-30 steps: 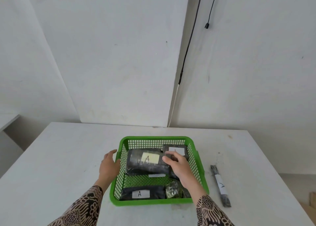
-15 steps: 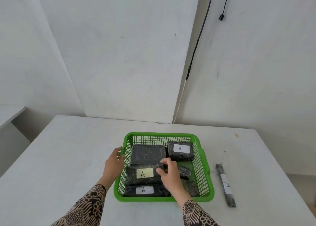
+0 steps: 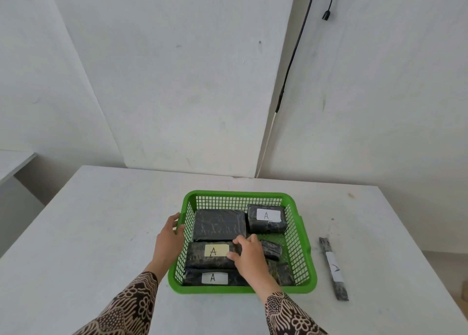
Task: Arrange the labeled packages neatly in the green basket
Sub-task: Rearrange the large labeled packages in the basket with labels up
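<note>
Squarely near the front of the white table (image 3: 101,233) sat the green basket (image 3: 301,236), a shallow square tray of bright plastic with mesh walls and a thick rolled rim. Inside it lay several packages wrapped in glossy, wrinkled black film. At the far left was the large unlabeled package (image 3: 219,224), flat and with no label showing. Just beside it, at the far right, lay a smaller block, the white-labeled package (image 3: 267,219), its label bearing a handwritten "A". In the middle of the left side lay the yellow-labeled package (image 3: 202,257), long and low, its pale yellow label also marked "A". Against the near wall sat the front package (image 3: 215,278), with a white "A" label, its right end hidden behind the person's wrist. A small dark bundle (image 3: 272,249) lay to the right of the hand, and more black wrapping showed below it, too covered to make out.

The right hand (image 3: 249,258) reached into the basket, its fingertips curled over the right end of the yellow-labeled package and gripping it. The left hand (image 3: 168,241) was loosely spread, cupped against the outside of the basket's left wall with fingers touching the rim. Both sleeves were dark with a pale batik pattern.

Well to the right of the basket, a long thin black package (image 3: 334,268) with a white label lay on the table.
</note>
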The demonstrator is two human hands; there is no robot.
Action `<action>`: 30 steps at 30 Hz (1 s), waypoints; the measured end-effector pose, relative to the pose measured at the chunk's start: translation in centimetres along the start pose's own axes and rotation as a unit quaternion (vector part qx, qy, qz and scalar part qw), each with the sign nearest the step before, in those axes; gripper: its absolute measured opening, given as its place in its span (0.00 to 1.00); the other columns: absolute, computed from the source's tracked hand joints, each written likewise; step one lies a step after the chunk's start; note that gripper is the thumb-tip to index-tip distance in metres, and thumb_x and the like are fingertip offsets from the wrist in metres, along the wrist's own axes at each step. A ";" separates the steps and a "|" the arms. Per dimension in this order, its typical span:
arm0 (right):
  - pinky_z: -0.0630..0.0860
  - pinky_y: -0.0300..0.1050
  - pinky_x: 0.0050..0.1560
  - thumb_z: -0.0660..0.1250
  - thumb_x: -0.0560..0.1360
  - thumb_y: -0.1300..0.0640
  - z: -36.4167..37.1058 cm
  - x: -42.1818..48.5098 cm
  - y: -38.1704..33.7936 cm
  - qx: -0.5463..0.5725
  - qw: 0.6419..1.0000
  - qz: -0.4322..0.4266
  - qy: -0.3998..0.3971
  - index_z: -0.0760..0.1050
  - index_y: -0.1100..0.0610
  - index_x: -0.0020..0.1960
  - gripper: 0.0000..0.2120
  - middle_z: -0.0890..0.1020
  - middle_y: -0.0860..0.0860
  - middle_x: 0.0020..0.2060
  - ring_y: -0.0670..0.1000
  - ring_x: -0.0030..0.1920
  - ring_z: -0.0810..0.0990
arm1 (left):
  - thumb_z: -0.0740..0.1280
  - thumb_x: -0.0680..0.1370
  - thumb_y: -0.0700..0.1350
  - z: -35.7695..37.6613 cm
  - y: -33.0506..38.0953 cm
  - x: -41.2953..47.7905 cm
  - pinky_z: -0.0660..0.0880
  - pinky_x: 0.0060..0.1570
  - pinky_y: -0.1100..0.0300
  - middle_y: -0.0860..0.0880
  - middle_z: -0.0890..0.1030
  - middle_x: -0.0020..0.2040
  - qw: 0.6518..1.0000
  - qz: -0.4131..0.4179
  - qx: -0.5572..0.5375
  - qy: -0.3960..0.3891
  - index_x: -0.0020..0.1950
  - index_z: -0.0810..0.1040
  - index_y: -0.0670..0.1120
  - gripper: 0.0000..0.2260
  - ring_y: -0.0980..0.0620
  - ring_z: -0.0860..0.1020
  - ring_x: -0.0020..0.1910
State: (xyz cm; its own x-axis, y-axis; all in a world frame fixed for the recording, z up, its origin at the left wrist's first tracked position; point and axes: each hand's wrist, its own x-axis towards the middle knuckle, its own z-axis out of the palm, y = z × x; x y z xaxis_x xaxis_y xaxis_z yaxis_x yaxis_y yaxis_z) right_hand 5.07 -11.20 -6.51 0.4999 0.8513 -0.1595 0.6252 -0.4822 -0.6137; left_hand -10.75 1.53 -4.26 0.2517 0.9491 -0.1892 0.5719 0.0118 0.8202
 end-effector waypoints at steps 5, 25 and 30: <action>0.69 0.44 0.56 0.67 0.74 0.48 -0.4 0.5 0.2 0.020 0.999 0.029 -0.033 0.72 0.51 0.60 0.16 0.66 0.50 0.51 0.52 0.57 0.68 | 0.56 0.81 0.43 0.3 0.1 0.0 0.75 0.51 0.52 0.41 0.73 0.67 1.000 -0.001 0.028 0.006 0.72 0.64 0.46 0.19 0.47 0.78 0.52; 0.73 0.44 0.49 0.59 0.79 0.52 -0.7 2.5 -0.1 0.146 0.975 0.163 0.023 0.70 0.61 0.62 0.17 0.74 0.58 0.57 0.54 0.52 0.76 | 0.58 0.80 0.50 4.8 0.2 -1.7 0.57 0.73 0.51 0.42 0.56 0.75 0.970 0.052 0.174 -0.161 0.71 0.65 0.48 0.20 0.44 0.54 0.75; 0.74 0.43 0.52 0.66 0.75 0.53 -1.4 2.5 -1.0 0.221 0.961 0.123 0.117 0.74 0.59 0.53 0.11 0.73 0.57 0.52 0.51 0.46 0.75 | 0.59 0.80 0.48 4.5 0.4 -1.6 0.65 0.69 0.52 0.43 0.64 0.70 0.981 0.049 0.140 -0.125 0.66 0.68 0.47 0.16 0.45 0.65 0.69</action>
State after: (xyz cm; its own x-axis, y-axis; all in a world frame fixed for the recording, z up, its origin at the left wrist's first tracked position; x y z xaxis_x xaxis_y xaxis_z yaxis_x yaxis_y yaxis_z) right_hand 6.50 -8.87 -5.21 0.7528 0.6288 -0.1948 0.1822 -0.4834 -0.8562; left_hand -7.46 -1.42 -6.03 0.4806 0.8337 -0.2720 0.7182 -0.1962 0.6676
